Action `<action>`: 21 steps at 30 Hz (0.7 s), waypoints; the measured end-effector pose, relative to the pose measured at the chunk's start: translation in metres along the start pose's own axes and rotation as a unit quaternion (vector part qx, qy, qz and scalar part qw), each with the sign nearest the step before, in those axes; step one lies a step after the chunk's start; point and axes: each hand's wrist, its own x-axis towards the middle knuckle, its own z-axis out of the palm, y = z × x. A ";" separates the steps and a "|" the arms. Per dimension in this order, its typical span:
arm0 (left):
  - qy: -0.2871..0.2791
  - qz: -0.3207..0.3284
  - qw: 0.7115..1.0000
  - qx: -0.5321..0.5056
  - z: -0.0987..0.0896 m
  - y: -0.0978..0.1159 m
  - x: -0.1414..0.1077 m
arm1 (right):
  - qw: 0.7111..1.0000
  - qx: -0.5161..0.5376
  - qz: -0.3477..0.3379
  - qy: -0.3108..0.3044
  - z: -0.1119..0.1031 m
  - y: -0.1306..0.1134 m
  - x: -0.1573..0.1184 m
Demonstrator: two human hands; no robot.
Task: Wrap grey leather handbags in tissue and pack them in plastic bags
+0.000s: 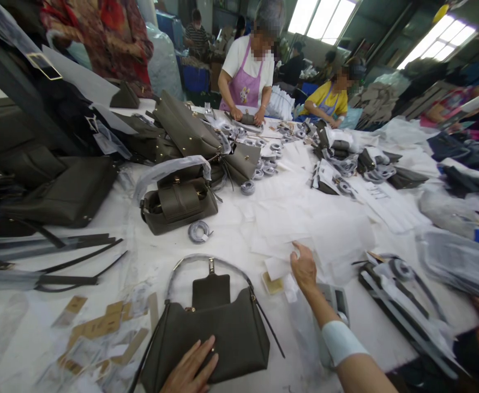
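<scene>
A dark olive handbag (231, 333) lies on the white table (231, 224), its flap folded up and its wrapped handle arching behind. My left hand (192, 368) rests on the bag's lower front, fingers spread. Farther right, my right hand (304, 265) reaches over thin white sheets (325, 234); its fingertips are at a sheet's edge, and whether they pinch it is unclear. Just left of that hand is a small yellowish pad (273, 283). Under my right forearm stands a grey device (334, 303), partly hidden. Behind the handbag sits a wrapped strap coil (199, 232).
Another olive bag (178, 204) stands behind the coil, near piled bags (59, 191) at left. Brown tags (96, 327) and loose straps (71, 262) lie left. A partly wrapped bag (403, 305) is at right. Several people work across the table.
</scene>
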 end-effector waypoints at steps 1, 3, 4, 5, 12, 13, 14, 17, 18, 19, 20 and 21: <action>0.004 0.003 1.000 0.001 0.001 0.000 0.000 | 1.000 0.007 -0.018 0.022 0.000 -0.008 0.009; 0.012 0.010 1.000 0.004 0.002 -0.001 0.001 | 0.998 0.005 -0.063 0.029 0.001 -0.025 0.027; 0.014 0.011 1.000 0.005 0.002 -0.002 0.001 | 0.996 -0.003 -0.086 0.019 0.004 -0.033 0.036; 0.015 0.010 1.000 0.006 0.002 -0.002 0.002 | 0.994 -0.018 -0.106 0.002 0.008 -0.041 0.044; 0.004 0.008 1.000 0.008 -0.011 0.000 0.009 | 0.969 -0.146 -0.133 -0.149 0.036 -0.061 0.079; 0.001 0.008 1.000 0.008 -0.013 0.001 0.009 | 0.970 -0.148 -0.125 -0.149 0.035 -0.060 0.081; 0.000 0.007 1.000 0.007 -0.013 0.001 0.009 | 0.970 -0.149 -0.122 -0.146 0.034 -0.058 0.082; 0.005 -0.002 1.000 0.009 -0.011 0.003 0.007 | 0.968 -0.159 -0.139 -0.138 0.025 -0.050 0.084; 0.008 -0.005 1.000 0.011 -0.009 0.003 0.006 | 0.964 -0.167 -0.155 -0.134 0.023 -0.047 0.085; 0.011 -0.007 1.000 0.014 -0.008 0.003 0.006 | 0.961 -0.178 -0.170 -0.130 0.021 -0.044 0.085; 0.014 -0.008 1.000 0.017 -0.007 0.003 0.006 | 0.957 -0.190 -0.180 -0.127 0.020 -0.041 0.085; 0.018 -0.006 1.000 0.019 -0.006 0.002 0.006 | 0.953 -0.203 -0.186 -0.126 0.021 -0.037 0.085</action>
